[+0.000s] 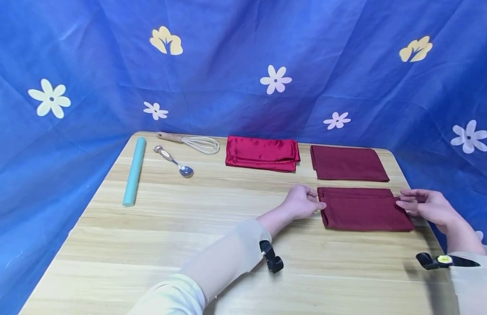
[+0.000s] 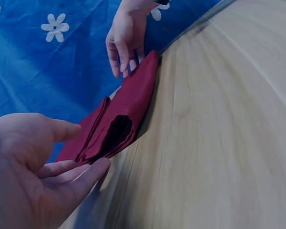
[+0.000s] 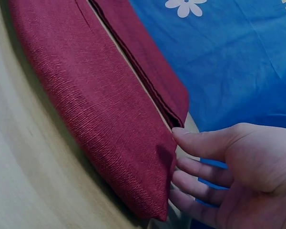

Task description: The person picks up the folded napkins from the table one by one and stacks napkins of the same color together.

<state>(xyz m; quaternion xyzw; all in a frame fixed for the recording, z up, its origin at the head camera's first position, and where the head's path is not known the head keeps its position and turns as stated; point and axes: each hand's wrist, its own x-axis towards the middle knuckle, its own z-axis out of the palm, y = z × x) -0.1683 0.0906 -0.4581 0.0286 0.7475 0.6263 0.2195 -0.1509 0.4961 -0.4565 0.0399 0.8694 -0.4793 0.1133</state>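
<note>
A dark red folded cloth [image 1: 365, 214] lies near the right side of the table, its layered fold showing along the far edge. At its left edge is my left hand [image 1: 300, 203], thumb and fingers spread apart with the cloth's edge between them in the left wrist view. My right hand [image 1: 432, 208] is at the opposite edge, the thumb [image 3: 195, 140] touching the top and the relaxed fingers [image 3: 195, 183] alongside. An open loop of the fold [image 2: 118, 133] faces the left hand.
Just behind lies another dark red folded cloth [image 1: 347, 164], with a shiny red folded cloth [image 1: 263, 153] to its left. A whisk [image 1: 200, 143], a spoon [image 1: 174, 162] and a teal rod [image 1: 134, 173] lie at the far left. A blue flowered curtain [image 1: 227, 65] hangs behind the wooden table [image 1: 168, 245].
</note>
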